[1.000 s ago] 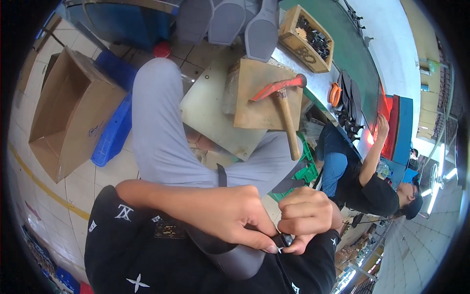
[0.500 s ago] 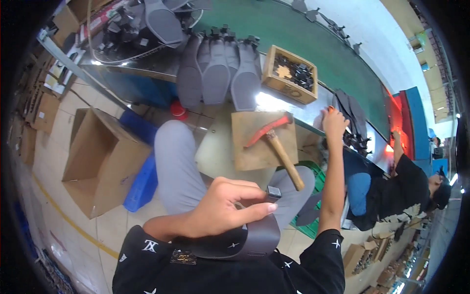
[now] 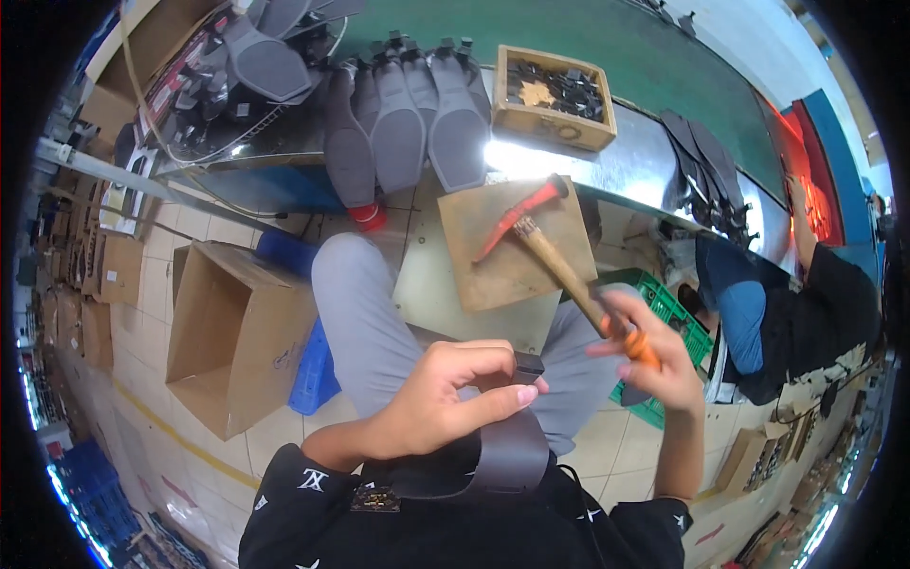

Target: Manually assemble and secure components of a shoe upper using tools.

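Over my lap, my left hand pinches the heel end of a dark shoe sole between thumb and fingers; its small square black heel tip points up. The rest of the sole curves down against my shirt. My right hand is closed round an orange-handled tool, whose working end is blurred, so its kind is unclear. Just beyond, a hammer with a red head and wooden handle lies on a tan square board. My right hand is close to the handle's end.
Grey shoe soles with heels lean at the bench edge, beside a wooden box of small black pieces. More soles lie to the right. An open carton stands left, a green crate right. A co-worker sits far right.
My right hand has come back from the bench toward my lap, bringing the orange-handled tool. My left hand still pinches the sole; the view has shifted slightly.
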A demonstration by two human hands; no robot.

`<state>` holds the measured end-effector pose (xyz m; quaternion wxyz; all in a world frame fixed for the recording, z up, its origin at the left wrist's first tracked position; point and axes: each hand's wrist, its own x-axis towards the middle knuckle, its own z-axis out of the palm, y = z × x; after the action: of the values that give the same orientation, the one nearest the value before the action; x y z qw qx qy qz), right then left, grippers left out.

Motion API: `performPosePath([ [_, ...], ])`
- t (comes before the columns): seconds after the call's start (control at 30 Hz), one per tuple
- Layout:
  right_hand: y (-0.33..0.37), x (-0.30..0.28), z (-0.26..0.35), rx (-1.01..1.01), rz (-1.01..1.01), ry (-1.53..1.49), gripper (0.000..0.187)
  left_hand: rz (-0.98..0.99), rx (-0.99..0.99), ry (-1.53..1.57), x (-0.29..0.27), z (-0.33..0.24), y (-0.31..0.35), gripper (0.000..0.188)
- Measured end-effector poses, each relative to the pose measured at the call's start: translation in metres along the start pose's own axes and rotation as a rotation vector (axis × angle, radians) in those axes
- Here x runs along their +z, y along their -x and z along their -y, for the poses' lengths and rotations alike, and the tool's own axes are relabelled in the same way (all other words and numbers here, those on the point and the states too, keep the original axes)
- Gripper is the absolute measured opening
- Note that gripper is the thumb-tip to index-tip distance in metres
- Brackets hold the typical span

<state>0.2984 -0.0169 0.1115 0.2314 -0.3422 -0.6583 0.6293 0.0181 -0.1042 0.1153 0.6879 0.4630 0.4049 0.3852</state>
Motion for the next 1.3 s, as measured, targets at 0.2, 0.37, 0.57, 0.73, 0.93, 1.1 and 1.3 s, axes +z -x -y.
performPosePath([
  [0.2,0.018,0.002,0.049,-0.061,0.286,0.556,0.027,0.007,0.200,-0.090,0.006,0.006,-0.005,0.020],
  [0.37,0.018,0.002,0.060,0.003,0.288,0.523,0.030,0.040,0.159,-0.108,0.004,0.003,-0.003,0.017],
  [0.57,0.018,0.010,0.069,0.108,0.260,0.557,0.032,0.018,0.186,-0.142,0.004,0.005,-0.003,0.017],
  [0.73,0.015,0.013,0.075,0.124,0.251,0.574,0.032,-0.038,0.246,-0.127,0.000,0.007,-0.005,0.020],
  [0.93,0.016,0.024,0.084,0.138,0.184,0.644,0.033,-0.033,0.197,-0.198,-0.005,0.004,-0.004,0.018],
  [1.1,0.017,0.029,0.085,0.088,0.127,0.713,0.036,-0.019,0.166,-0.173,-0.005,0.004,-0.003,0.017],
  [1.3,0.015,0.030,0.092,0.208,0.133,0.612,0.034,0.003,0.173,-0.182,-0.008,0.004,-0.002,0.017],
])
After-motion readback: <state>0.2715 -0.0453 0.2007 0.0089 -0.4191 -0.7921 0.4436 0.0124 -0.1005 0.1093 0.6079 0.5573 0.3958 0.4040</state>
